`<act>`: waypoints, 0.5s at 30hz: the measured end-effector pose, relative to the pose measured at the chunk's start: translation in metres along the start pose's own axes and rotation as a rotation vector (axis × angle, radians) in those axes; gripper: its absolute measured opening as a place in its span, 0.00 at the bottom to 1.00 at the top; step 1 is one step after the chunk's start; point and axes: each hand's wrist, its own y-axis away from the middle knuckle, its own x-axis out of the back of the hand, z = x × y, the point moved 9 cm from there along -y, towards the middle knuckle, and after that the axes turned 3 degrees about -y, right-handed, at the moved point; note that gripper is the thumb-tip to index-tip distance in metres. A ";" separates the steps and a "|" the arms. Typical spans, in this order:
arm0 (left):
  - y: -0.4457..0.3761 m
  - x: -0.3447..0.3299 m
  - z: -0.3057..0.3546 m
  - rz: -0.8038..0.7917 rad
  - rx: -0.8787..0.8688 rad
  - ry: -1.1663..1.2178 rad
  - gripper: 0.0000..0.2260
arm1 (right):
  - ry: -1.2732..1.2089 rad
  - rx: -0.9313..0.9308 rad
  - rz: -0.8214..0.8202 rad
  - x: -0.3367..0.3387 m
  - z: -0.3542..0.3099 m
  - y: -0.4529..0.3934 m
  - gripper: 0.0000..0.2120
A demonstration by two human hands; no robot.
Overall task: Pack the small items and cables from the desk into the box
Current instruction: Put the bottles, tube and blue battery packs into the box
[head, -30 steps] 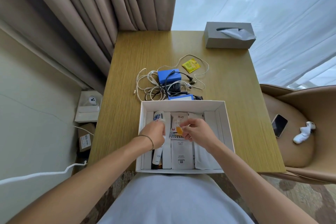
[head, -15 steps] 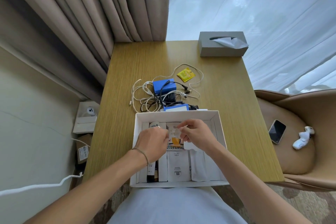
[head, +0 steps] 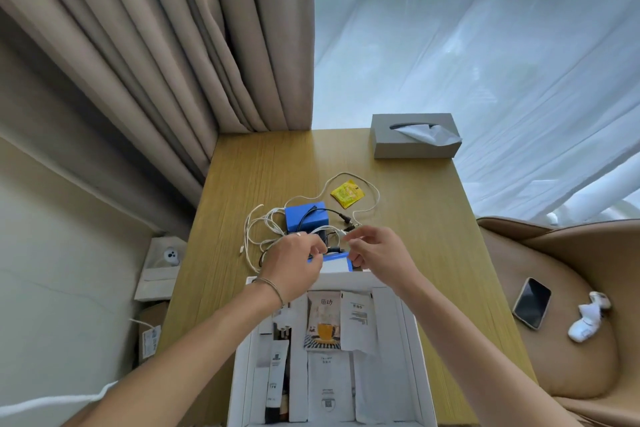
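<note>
Both hands are leaving the box and reaching past its far wall to the cables on the desk. Left hand is curling its fingers at the tangle, right hand is pinching toward a white lead; whether either is actually gripping, I cannot tell. Blue block and yellow sachet are lying just beyond, tissue box sitting at the far edge.
</note>
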 end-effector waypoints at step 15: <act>-0.072 -0.063 -0.066 -0.282 0.447 -0.520 0.10 | -0.054 -0.080 -0.060 0.011 0.018 -0.041 0.08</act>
